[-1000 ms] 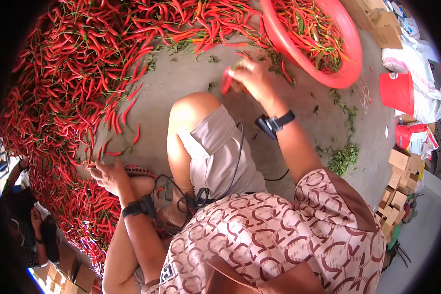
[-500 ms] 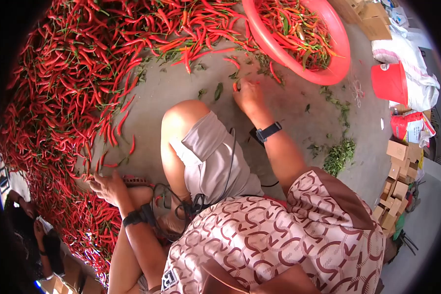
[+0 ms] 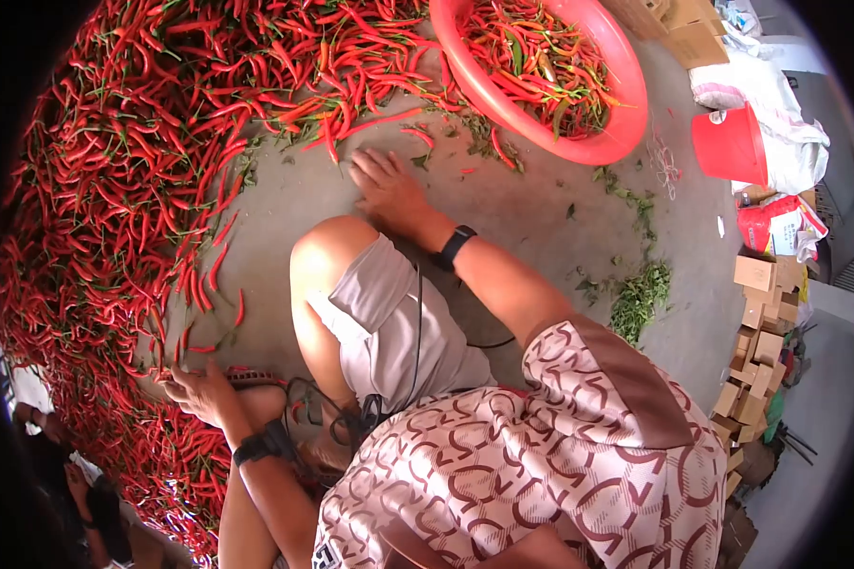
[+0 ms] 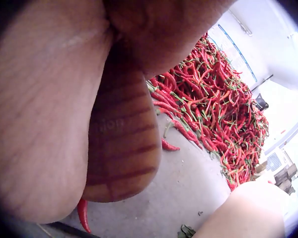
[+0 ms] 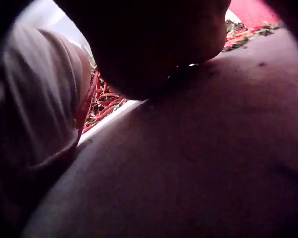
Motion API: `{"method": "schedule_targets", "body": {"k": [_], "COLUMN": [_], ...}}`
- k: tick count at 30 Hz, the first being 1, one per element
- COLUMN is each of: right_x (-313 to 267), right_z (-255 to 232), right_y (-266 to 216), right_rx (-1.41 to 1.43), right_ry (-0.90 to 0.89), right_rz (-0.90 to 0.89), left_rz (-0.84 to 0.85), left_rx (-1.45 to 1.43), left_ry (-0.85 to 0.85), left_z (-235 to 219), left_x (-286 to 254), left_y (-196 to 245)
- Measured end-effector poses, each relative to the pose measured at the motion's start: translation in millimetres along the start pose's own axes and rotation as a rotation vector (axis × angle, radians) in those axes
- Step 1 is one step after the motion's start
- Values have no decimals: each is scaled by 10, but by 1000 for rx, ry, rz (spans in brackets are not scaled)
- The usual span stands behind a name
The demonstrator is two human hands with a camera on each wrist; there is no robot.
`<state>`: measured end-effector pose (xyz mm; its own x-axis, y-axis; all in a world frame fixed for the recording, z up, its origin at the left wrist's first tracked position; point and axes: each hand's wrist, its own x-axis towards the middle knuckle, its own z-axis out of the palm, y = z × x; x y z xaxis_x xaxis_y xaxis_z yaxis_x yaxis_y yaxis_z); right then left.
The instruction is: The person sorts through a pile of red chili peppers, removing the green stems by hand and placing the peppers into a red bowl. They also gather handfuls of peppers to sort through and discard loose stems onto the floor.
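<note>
The right hand [image 3: 389, 194] is low over the grey floor in the head view, palm down, fingers extended toward the near edge of the red chili pile [image 3: 133, 171]; no chili shows in it. The left hand [image 3: 199, 394] hangs loosely curled beside the foot at the pile's lower edge, with loose chilies just above its fingers; nothing is plainly held. In the left wrist view, a ridged brown sole [image 4: 124, 144] and a chili [image 4: 83, 215] show past blurred skin. The right wrist view is mostly dark, with the right hand [image 5: 154, 44] at the top.
A pink basin [image 3: 626, 104] of chilies stands at the upper right. Beyond it are a red bucket [image 3: 729, 144], white sacks [image 3: 792, 142] and cardboard boxes [image 3: 754, 275]. Green leaves [image 3: 640, 299] lie on the floor. A bent knee [image 3: 327, 251] rises between the hands; another person [image 3: 85, 493] sits lower left.
The right hand has moved left across the floor, and its fingers have straightened; the red chili seen in it a second ago no longer shows there. The left hand stays by the foot. The head view has shifted.
</note>
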<state>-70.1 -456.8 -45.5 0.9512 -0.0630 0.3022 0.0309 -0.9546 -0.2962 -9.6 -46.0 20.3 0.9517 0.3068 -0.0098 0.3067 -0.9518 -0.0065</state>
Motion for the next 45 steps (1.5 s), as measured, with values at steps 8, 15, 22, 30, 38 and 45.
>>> {"method": "schedule_targets", "body": {"k": [8,15,22,30,38,45], "right_x": [-919,-705,-493,-82,-316,-1965], "right_z": [-949,-1033,-1020,-465,-613,-1048], "right_y": [570,1220,1160,1078,1084,1392], "right_rx": [-128,-277,148,-177,-338,-578], "right_ry": [-189,28,34,-33,-209,-145], "right_rz": [326,893,1003,209,377,738], "left_rz": [17,7,-28,40,-27,-31], "left_rx": [14,37,1,37,49,45], "left_ry": [29,29,4,83,5,-22], "left_z": [93,145,35,146,110,57], "left_x": [54,100,47,101,92,62], "left_y": [-60,-101,-7,-70,-57,-36]}}
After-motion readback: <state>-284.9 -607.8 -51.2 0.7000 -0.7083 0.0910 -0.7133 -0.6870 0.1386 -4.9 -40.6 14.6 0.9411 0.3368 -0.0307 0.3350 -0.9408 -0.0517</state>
